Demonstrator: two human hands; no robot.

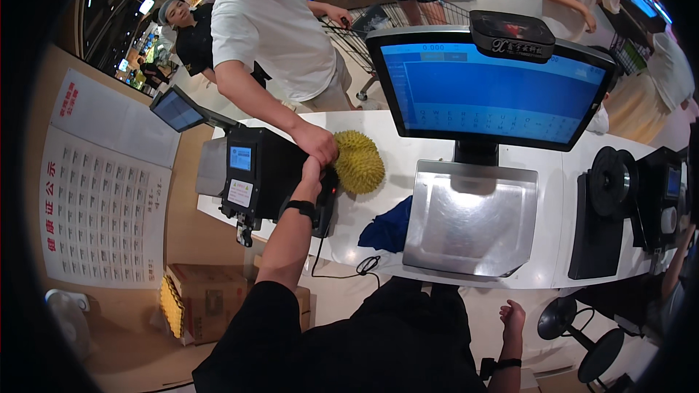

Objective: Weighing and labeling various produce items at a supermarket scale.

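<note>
A spiky yellow-green durian (362, 163) sits on the white counter (389, 207). At its left side my left hand (312, 169) meets the hand (315, 143) of a person in a white T-shirt. My left fingers are mostly hidden there, so what they hold does not show. Low at my right side, away from the counter, hangs my right hand (513, 316), open, its fingers loosely bent and nothing in it. Beside my left forearm stands a black label machine (266, 160) with a small screen.
A metal weighing plate (470, 222) lies under a large blue-lit monitor (495, 94). Next to the plate is a dark blue cloth (389, 227). A black cable (368, 266) hangs over the front edge. At right stands another black machine with a reel (613, 182). Cartons (211, 302) stand at lower left.
</note>
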